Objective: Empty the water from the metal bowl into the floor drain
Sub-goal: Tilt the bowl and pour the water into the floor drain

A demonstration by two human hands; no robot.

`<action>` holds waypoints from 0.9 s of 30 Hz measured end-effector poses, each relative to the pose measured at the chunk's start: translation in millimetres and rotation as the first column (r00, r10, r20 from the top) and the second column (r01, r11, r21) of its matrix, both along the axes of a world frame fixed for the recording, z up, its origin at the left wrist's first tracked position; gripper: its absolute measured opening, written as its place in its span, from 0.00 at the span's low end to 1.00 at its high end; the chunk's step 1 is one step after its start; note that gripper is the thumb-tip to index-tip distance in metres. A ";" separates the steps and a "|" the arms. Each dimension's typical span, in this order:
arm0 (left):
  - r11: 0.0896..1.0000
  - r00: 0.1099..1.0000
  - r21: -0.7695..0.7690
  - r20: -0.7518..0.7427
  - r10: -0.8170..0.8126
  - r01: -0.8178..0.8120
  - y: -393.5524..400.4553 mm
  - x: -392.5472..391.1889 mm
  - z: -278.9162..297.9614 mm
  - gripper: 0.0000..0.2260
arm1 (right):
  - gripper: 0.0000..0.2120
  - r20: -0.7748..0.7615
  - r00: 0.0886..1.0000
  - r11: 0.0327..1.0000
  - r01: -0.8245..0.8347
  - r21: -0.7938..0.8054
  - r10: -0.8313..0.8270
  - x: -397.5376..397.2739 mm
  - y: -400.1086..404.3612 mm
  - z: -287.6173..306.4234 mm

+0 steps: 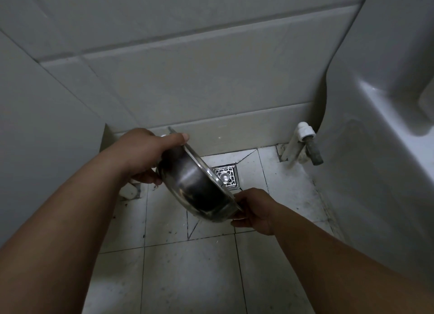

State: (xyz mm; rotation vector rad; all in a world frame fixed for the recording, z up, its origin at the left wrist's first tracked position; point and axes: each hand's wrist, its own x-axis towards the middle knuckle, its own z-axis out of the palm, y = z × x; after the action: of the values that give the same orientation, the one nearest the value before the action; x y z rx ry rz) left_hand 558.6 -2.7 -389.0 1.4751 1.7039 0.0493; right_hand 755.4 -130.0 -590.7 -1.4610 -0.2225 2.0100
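- Left hand [143, 154] grips the metal bowl's [197, 187] upper rim, thumb over the edge, fingers curled beneath.
- Right hand [254, 211] pinches the lower rim.
- Bowl is tipped steeply, its mouth facing the floor drain [226, 176] just beside it.

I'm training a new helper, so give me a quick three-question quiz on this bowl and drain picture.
1. True or false: both hands grip the bowl by its rim.
2. Multiple choice: the bowl's open side faces A) the camera, B) away from the camera, toward the drain, C) straight up.
3. Short answer: what stands against the wall right of the drain?

Key
1. True: the left hand holds the upper rim, the right hand the lower rim.
2. B: only the bowl's outside shows, tilted steeply.
3. A white pipe with a grey spout.
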 end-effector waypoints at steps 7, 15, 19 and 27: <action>0.999 1.000 -0.027 -0.006 -0.027 0.027 8.9 -1.7 6.2 0.23 | 0.11 -0.077 0.997 1.000 -0.006 -0.003 0.005 2.0 0.6 2.9; 0.997 0.999 -0.062 -0.032 -0.042 0.040 21.7 0.3 7.9 0.25 | 0.09 -0.100 0.995 1.000 -0.006 0.013 0.007 0.0 0.5 9.0; 0.996 0.996 -0.055 -0.048 -0.071 0.068 24.1 5.3 11.4 0.25 | 0.11 -0.117 0.993 1.000 -0.009 0.013 0.011 -1.4 0.1 12.3; 0.995 0.988 -0.020 -0.117 -0.102 0.101 27.3 18.8 14.6 0.26 | 0.12 -0.133 0.991 1.000 0.011 0.013 -0.009 -4.1 -0.3 13.1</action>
State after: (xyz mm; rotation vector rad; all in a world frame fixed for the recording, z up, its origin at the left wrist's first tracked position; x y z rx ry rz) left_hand 577.4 24.6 -374.4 1.5792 1.7162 -0.1062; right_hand 751.4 -130.4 -577.6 -1.3111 -0.1721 2.0840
